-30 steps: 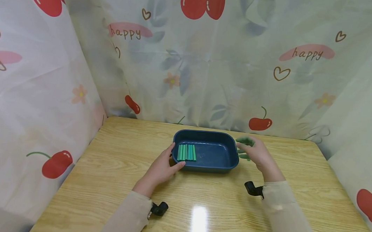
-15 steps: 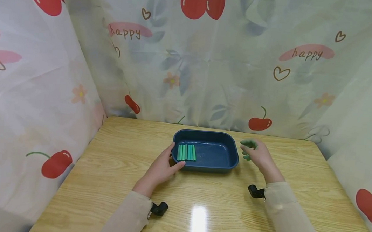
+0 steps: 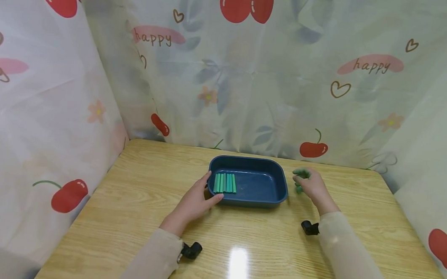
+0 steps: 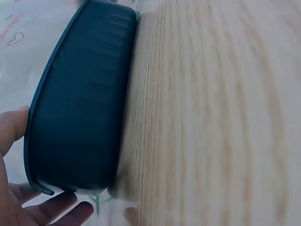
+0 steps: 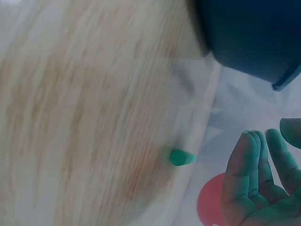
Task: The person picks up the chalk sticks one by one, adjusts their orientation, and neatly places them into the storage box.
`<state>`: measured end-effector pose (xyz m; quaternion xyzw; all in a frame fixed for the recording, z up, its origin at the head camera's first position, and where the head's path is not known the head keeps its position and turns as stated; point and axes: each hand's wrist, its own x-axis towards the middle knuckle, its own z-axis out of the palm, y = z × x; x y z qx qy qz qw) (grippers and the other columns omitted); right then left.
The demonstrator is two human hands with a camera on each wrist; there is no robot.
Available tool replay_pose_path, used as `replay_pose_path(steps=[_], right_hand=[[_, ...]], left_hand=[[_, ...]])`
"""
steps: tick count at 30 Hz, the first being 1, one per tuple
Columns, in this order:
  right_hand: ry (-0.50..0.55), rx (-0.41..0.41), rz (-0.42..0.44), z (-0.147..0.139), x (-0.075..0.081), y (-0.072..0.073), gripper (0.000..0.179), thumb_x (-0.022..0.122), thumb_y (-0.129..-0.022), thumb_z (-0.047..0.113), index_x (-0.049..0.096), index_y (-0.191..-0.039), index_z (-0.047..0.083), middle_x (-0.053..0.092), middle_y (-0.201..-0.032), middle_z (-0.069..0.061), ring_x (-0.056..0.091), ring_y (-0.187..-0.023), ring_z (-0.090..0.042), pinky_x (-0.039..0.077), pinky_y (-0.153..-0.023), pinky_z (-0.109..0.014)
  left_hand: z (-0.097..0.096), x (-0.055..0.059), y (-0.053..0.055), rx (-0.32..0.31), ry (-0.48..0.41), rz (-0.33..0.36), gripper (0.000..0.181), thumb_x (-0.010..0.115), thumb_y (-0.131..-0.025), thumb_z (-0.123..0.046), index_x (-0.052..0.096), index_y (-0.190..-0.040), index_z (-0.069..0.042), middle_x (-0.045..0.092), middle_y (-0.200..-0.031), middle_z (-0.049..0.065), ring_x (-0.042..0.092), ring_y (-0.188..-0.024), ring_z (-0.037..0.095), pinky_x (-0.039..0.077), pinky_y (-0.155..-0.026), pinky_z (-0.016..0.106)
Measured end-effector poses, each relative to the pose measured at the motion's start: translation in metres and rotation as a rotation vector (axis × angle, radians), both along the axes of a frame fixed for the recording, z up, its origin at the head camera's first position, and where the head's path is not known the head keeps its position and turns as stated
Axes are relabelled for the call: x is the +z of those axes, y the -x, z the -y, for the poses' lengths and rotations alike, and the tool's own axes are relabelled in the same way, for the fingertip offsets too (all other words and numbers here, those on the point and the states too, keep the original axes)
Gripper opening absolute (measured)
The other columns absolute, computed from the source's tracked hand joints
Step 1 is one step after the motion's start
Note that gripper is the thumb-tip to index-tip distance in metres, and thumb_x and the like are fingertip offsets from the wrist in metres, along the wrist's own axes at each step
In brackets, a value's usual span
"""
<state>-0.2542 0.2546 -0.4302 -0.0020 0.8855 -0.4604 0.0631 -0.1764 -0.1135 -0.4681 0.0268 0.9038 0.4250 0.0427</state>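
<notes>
A dark blue rectangular tub (image 3: 258, 203) holds a row of several green and teal chalk-like sticks (image 3: 225, 183) at its left end. My left hand (image 3: 193, 201) grips the tub's near left corner, the thumb on the front rim; in the left wrist view, fingers (image 4: 51, 207) wrap the end of the tub's wall (image 4: 84, 103). Beyond the tub's right end, my right hand (image 3: 312, 187) hovers with bent, green-stained fingers. In the right wrist view those fingers (image 5: 237, 174) look nearly straight and hold nothing, beside a short green stick (image 5: 182, 157) seen end-on at the table.
The wooden table (image 3: 271, 243) ends at a printed cloth backdrop (image 3: 245, 94) close behind the tub. More cloth (image 3: 27, 125) hangs at the left side, and also at the right. Small black cameras (image 3: 192, 251) stick out from both wrists.
My right hand has drawn a little to the right, away from the tub's end, and its fingers have bent in more. The left hand, tub and row of sticks have stayed put.
</notes>
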Motion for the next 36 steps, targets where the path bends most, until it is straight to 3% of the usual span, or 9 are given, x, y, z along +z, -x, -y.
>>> replay_pose_path(steps=[14,21,30,36], right_hand=[[-0.027,-0.022,0.072,-0.012,-0.012,0.02,0.043,0.053,-0.102,0.013,0.048,-0.137,-0.011,0.059,-0.118,-0.026,0.065,-0.088,-0.029,0.057,-0.082,-0.04],[-0.147,-0.032,0.076,-0.018,-0.013,0.026,0.043,0.054,-0.099,0.015,0.051,-0.134,-0.009,0.058,-0.124,-0.026,0.06,-0.099,-0.031,0.051,-0.086,-0.04],[-0.189,0.001,0.123,-0.025,-0.022,0.036,0.045,0.056,-0.1,0.018,0.048,-0.135,-0.01,0.057,-0.125,-0.026,0.057,-0.092,-0.026,0.048,-0.08,-0.034],[-0.238,0.037,0.131,-0.023,-0.022,0.041,0.049,0.059,-0.097,0.015,0.046,-0.137,-0.011,0.063,-0.11,-0.021,0.059,-0.085,-0.023,0.048,-0.08,-0.036]], left_hand=[[0.0,0.001,-0.001,-0.005,0.009,0.0,0.092,0.068,-0.092,-0.053,0.018,-0.162,-0.021,0.028,-0.163,0.009,0.032,-0.147,0.03,0.032,-0.115,0.053],[0.001,0.003,-0.002,-0.007,0.011,0.016,0.092,0.068,-0.092,-0.053,0.017,-0.162,-0.023,0.027,-0.163,0.008,0.031,-0.147,0.029,0.031,-0.116,0.052],[0.0,0.002,-0.001,-0.001,0.018,0.022,0.092,0.068,-0.091,-0.054,0.017,-0.162,-0.023,0.027,-0.163,0.008,0.031,-0.147,0.028,0.031,-0.116,0.051],[0.0,0.002,-0.001,-0.001,0.018,0.024,0.092,0.067,-0.092,-0.054,0.017,-0.162,-0.023,0.027,-0.163,0.008,0.031,-0.147,0.029,0.031,-0.116,0.052]])
